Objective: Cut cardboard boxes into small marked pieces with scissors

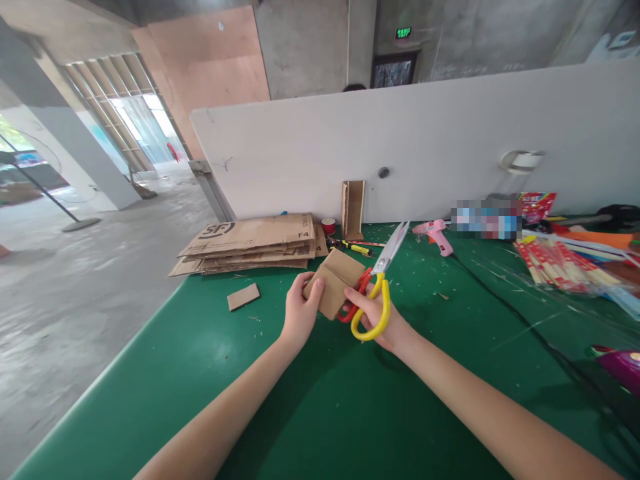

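Over the green table, my left hand [301, 308] grips a small brown piece of cardboard [331, 288] at its left side, thumb on top. A crease or edge runs across the piece. My right hand [383, 320] is closed round scissors [383, 270], one handle yellow and the other red, with the metal blades pointing up and away. The right thumb also touches the right edge of the cardboard. Some right fingers are hidden behind the handles. On the table to the left lies a small cardboard rectangle [243, 297].
Stacked flat cardboard [260, 237] lies at the back left. An upright cardboard channel [354, 210] leans on the white partition [300, 147]. A pink glue gun [436, 235] with a dark cord, packaged sticks [555, 263] and a purple object [620, 368] occupy the right.
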`<state>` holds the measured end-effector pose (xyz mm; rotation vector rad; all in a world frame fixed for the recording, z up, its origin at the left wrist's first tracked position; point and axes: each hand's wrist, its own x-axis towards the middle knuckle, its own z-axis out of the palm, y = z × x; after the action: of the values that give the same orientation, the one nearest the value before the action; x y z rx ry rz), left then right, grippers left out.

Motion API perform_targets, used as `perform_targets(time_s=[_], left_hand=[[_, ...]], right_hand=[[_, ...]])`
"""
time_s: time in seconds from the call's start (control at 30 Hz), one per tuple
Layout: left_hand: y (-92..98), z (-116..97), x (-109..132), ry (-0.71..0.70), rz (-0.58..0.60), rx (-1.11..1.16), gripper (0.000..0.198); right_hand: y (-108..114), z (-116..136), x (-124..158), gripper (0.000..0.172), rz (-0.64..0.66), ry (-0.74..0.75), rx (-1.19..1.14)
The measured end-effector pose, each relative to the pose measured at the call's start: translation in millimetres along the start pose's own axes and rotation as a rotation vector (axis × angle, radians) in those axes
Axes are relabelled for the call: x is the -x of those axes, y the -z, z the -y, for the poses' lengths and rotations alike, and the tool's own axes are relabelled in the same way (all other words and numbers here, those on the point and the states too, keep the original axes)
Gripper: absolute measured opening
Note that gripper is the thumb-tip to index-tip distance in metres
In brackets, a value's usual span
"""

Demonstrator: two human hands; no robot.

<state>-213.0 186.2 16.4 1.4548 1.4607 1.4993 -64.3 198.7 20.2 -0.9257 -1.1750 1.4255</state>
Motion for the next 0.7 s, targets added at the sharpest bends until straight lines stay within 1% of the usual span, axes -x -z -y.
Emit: perform_targets(time_s=[0.07, 0.13, 0.17, 0.37, 0.47, 0.6, 0.7], left_hand=[[2.6, -0.9, -0.1, -0.007, -0.027, -0.015, 0.037], [5.0, -1.0, -0.6, 0.001, -0.019, 0.005, 0.043], [5.8, -0.9, -1.0, 0.001, -0.015, 0.019, 0.044], [7.1, 1.6, -1.4, 0.002, -0.018, 0.095, 0.041], [5.5, 3.2, 0.0, 0.003, -0.009, 0.119, 0.039], [2.4, 4.7, 0.9, 0.031, -0.033, 0.18, 0.036], [1.5, 5.0, 0.4, 0.029, -0.012, 0.227, 0.035]], right_hand=[[-5.6, 1.7, 4.8, 0.042, 0.003, -0.071, -0.101], [-9.7, 3.3, 8.2, 0.048, -0.015, -0.132, -0.203], [-10.9, 3.9, 9.2, 0.048, -0.028, -0.148, -0.235], [-8.3, 0.6, 6.2, 0.036, -0.104, -0.161, -0.325], [-5.2, -4.1, 2.9, 0.035, -0.099, -0.175, -0.376], [-4.2, -9.8, 2.3, 0.033, -0.067, -0.196, -0.381], [-4.3, -12.3, 2.9, 0.032, -0.029, -0.196, -0.38]])
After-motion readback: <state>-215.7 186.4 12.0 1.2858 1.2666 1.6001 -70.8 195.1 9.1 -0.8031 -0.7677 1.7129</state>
